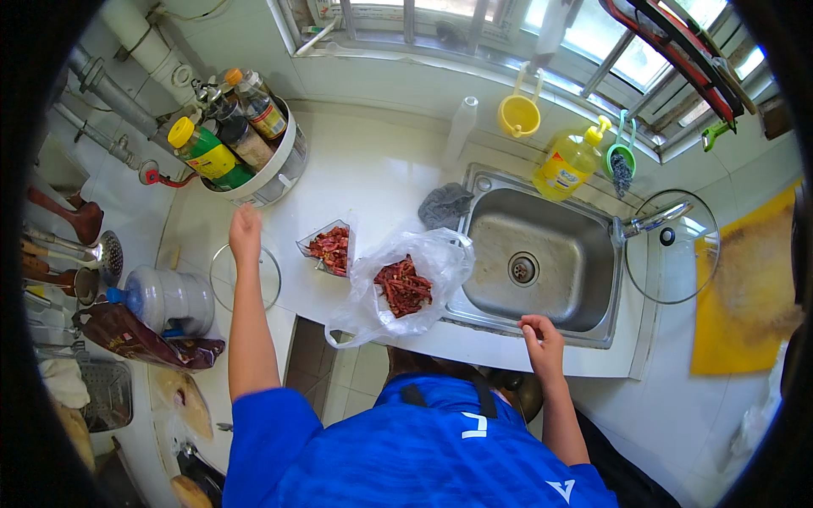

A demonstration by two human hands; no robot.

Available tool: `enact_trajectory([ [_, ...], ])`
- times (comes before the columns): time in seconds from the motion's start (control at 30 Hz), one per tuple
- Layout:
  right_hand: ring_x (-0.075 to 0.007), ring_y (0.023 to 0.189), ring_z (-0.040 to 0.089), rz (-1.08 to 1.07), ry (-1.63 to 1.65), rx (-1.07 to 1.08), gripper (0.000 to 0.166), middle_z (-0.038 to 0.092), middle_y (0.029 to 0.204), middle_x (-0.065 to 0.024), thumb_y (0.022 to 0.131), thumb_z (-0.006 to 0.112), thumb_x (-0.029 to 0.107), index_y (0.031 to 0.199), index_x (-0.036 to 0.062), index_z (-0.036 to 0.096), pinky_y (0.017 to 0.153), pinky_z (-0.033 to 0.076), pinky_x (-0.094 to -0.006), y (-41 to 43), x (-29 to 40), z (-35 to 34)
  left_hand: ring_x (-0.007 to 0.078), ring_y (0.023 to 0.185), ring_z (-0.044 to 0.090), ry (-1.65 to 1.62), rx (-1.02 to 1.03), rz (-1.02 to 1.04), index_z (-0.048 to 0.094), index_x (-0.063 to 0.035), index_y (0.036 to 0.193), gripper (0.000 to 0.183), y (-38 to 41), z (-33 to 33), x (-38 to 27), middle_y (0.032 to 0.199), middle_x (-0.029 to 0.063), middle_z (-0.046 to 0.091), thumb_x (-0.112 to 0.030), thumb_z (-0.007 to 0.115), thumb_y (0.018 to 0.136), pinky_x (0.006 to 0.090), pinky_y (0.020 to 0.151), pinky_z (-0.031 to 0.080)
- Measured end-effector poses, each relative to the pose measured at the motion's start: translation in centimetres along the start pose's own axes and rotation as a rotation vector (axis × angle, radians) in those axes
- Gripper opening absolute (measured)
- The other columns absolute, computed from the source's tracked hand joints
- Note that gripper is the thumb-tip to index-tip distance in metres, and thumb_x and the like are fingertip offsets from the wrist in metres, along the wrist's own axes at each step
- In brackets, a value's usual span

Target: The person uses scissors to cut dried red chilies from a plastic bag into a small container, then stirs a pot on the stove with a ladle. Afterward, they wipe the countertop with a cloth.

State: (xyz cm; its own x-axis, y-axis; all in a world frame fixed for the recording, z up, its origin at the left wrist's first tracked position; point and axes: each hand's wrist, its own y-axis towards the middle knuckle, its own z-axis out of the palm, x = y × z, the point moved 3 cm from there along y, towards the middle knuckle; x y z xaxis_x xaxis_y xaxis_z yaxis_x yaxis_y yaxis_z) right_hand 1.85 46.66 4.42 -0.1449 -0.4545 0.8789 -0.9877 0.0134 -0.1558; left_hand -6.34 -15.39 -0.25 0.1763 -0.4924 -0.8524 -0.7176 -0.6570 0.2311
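Note:
My left hand is at the front rim of a round white container full of bottles and jars. Its fingers are bunched, and what they may hold is hidden. Over the front edge of the steel sink hovers my right hand, loosely curled, with nothing visible in it. Between my hands, dried red chili peppers lie in an open clear plastic bag on the white countertop. Left of the bag, a small clear plastic container holds more red chili pieces.
A glass lid lies near my left forearm, beside a large water bottle. A grey cloth touches the sink's left rim. Behind the sink stands a yellow dish soap bottle. Another glass lid leans right of the faucet.

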Motion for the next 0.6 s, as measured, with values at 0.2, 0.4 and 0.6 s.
enact_trajectory([
  [0.2, -0.0194, 0.098, 0.062, -0.055, 0.167, 0.056, 0.032, 0.064, 0.109, -0.0122, 0.085, 0.063, 0.012, 0.116, 0.0034, 0.057, 0.084, 0.049, -0.0326, 5.0, 1.1, 3.9, 0.011, 0.089, 0.058, -0.256, 0.629, -0.604, 0.059, -0.0044, 0.103, 0.024, -22.2, -0.9, -4.0, 0.092, 0.0018, 0.064, -0.02, 0.068, 0.086, 0.0276, 0.084, 0.045],
  [0.4, -0.0255, 0.092, 0.063, -0.239, -0.088, -0.006, 0.033, 0.065, 0.099, -0.0139, 0.081, 0.069, 0.022, 0.106, 0.0024, 0.06, 0.082, 0.049, -0.0337, 11.9, 4.6, 10.4, 0.008, 0.076, 0.057, -0.369, 0.649, -0.535, 0.062, -0.0033, 0.086, 0.008, -24.2, -0.4, -7.4, 0.083, 0.0006, 0.063, -0.01, 0.066, 0.084, 0.0232, 0.072, 0.044],
  [0.6, -0.0155, 0.085, 0.062, -0.133, 0.585, -0.007, 0.01, 0.065, 0.083, -0.0058, 0.089, 0.059, 0.013, 0.091, 0.0025, 0.057, 0.08, 0.047, -0.0298, 9.5, 12.6, 5.4, 0.0192, 0.097, 0.054, -0.157, 0.445, 0.117, 0.062, -0.0069, 0.082, 0.011, -16.4, -3.7, -20.0, 0.095, 0.0095, 0.062, -0.003, 0.07, 0.075, 0.0318, 0.087, 0.04],
])
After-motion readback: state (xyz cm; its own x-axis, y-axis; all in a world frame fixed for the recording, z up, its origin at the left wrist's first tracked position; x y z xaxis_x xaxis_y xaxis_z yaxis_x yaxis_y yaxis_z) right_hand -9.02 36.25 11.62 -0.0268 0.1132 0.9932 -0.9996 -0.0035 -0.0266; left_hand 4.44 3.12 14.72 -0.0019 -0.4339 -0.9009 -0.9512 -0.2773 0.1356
